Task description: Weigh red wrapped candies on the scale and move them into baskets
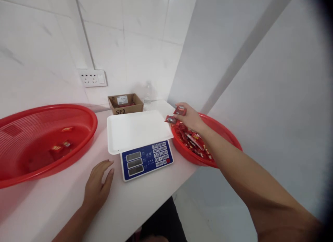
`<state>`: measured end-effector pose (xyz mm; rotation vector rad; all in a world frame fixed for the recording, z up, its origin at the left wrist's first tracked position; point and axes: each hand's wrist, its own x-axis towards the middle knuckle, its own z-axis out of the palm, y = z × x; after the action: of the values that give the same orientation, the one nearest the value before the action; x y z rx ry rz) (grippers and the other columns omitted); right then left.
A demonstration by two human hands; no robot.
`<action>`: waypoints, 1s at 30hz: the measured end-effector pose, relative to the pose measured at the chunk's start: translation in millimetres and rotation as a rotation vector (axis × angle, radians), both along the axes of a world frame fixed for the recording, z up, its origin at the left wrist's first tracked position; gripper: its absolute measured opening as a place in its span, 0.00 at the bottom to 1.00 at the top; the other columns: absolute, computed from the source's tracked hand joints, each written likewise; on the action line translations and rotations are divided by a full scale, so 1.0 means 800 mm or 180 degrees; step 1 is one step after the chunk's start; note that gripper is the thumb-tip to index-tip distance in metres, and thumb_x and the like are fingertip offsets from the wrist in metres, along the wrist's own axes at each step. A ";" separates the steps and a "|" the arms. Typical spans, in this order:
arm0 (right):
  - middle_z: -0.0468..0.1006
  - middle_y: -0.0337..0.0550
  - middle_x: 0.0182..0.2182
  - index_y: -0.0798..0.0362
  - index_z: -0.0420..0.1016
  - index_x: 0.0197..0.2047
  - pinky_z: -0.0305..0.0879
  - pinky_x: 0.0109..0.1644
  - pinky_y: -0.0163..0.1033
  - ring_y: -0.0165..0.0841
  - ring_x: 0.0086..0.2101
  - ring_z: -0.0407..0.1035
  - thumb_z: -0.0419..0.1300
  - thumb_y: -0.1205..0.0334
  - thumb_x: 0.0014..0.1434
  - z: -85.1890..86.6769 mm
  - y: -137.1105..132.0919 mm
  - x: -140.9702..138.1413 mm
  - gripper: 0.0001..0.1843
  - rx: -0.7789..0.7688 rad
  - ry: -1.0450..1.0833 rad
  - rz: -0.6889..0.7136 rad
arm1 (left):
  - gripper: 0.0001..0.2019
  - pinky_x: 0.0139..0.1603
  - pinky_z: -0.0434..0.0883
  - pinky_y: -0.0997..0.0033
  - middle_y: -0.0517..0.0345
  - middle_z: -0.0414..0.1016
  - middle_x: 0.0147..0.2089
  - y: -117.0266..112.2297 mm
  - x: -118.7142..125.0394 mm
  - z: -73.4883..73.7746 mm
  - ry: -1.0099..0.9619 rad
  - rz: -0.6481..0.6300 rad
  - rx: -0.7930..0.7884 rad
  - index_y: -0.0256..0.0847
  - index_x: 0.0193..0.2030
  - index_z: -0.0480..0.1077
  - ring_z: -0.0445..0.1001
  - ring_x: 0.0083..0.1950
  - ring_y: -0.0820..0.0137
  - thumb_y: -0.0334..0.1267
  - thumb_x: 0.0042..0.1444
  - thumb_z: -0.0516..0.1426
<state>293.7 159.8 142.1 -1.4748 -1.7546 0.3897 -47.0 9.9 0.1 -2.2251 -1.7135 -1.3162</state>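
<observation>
My right hand [190,118] is closed on small red packets [180,111], above the near-left rim of the right red basket [229,135]. Many similar red packets [194,142] fill that basket, partly hidden by my forearm. To the left, my left hand [99,182] hovers over or rests on the table with fingers apart and nothing in it. Beside it stands a digital scale [147,162] with a blue keypad panel. The scale's white tray [137,129] has nothing on it.
On the left sits another large red basket [85,145] with a few packets inside. Behind the scale are a cardboard box [127,109] and a clear bottle [148,92]. A power socket [92,78] is on the tiled wall. The white table's [156,193] front edge runs diagonally.
</observation>
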 end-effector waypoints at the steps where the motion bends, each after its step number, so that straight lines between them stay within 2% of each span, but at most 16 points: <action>1: 0.73 0.36 0.31 0.50 0.65 0.49 0.68 0.37 0.38 0.29 0.29 0.68 0.61 0.65 0.49 -0.004 0.002 -0.022 0.22 -0.0065 0.0121 0.0154 | 0.12 0.44 0.73 0.63 0.49 0.73 0.46 -0.001 0.000 0.000 0.0006 0.0004 -0.0014 0.41 0.47 0.67 0.71 0.49 0.62 0.39 0.59 0.50; 5: 0.70 0.34 0.28 0.48 0.64 0.50 0.68 0.29 0.36 0.27 0.24 0.65 0.59 0.64 0.49 -0.027 0.007 -0.089 0.23 -0.0443 0.0183 0.0475 | 0.11 0.44 0.73 0.64 0.50 0.73 0.46 -0.003 0.000 0.000 -0.0004 0.0018 -0.0044 0.41 0.47 0.67 0.71 0.49 0.63 0.37 0.59 0.50; 8: 0.70 0.34 0.28 0.49 0.64 0.51 0.69 0.32 0.39 0.28 0.25 0.65 0.58 0.62 0.51 -0.038 0.012 -0.108 0.22 -0.0466 0.0093 0.0467 | 0.11 0.45 0.72 0.63 0.51 0.74 0.45 -0.003 -0.001 0.001 0.0005 0.0019 0.0004 0.42 0.46 0.68 0.71 0.49 0.64 0.36 0.59 0.50; 13: 0.72 0.37 0.30 0.48 0.63 0.52 0.69 0.33 0.42 0.30 0.28 0.66 0.59 0.57 0.50 -0.033 0.017 -0.101 0.25 -0.0334 0.0259 0.0367 | 0.10 0.48 0.70 0.62 0.52 0.74 0.44 -0.002 0.001 0.003 0.0003 -0.0053 0.0092 0.41 0.46 0.68 0.72 0.48 0.65 0.35 0.59 0.50; 16: 0.72 0.37 0.31 0.46 0.61 0.54 0.69 0.31 0.42 0.30 0.27 0.66 0.59 0.55 0.50 -0.031 0.016 -0.096 0.27 -0.0423 0.0474 0.0512 | 0.10 0.48 0.71 0.62 0.52 0.74 0.44 -0.003 0.002 0.003 -0.0009 -0.0087 0.0076 0.41 0.46 0.68 0.71 0.49 0.65 0.34 0.58 0.51; 21: 0.73 0.37 0.31 0.50 0.67 0.50 0.67 0.42 0.44 0.30 0.31 0.66 0.60 0.61 0.49 -0.045 0.015 -0.090 0.23 -0.0483 0.0261 0.0581 | 0.10 0.49 0.71 0.62 0.53 0.74 0.43 -0.003 0.001 0.001 -0.0028 -0.0088 0.0077 0.42 0.45 0.68 0.71 0.49 0.65 0.34 0.58 0.51; 24: 0.73 0.38 0.31 0.52 0.66 0.52 0.66 0.42 0.44 0.30 0.31 0.66 0.59 0.62 0.50 -0.047 0.016 -0.085 0.24 -0.0519 0.0542 0.0447 | 0.10 0.50 0.70 0.62 0.52 0.74 0.43 -0.002 0.000 -0.002 -0.0019 -0.0095 0.0115 0.41 0.46 0.68 0.71 0.49 0.65 0.33 0.58 0.51; 30: 0.73 0.37 0.31 0.51 0.66 0.51 0.67 0.42 0.42 0.30 0.31 0.67 0.59 0.62 0.49 -0.046 0.017 -0.087 0.24 -0.0295 0.1051 0.0145 | 0.10 0.50 0.70 0.62 0.53 0.74 0.44 -0.001 -0.001 -0.004 -0.0036 -0.0094 0.0054 0.42 0.45 0.68 0.71 0.49 0.65 0.34 0.58 0.51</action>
<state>223.9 173.5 105.5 -1.3471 -1.5240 0.7046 -47.9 9.1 -2.8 -2.2468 -1.6731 -1.3467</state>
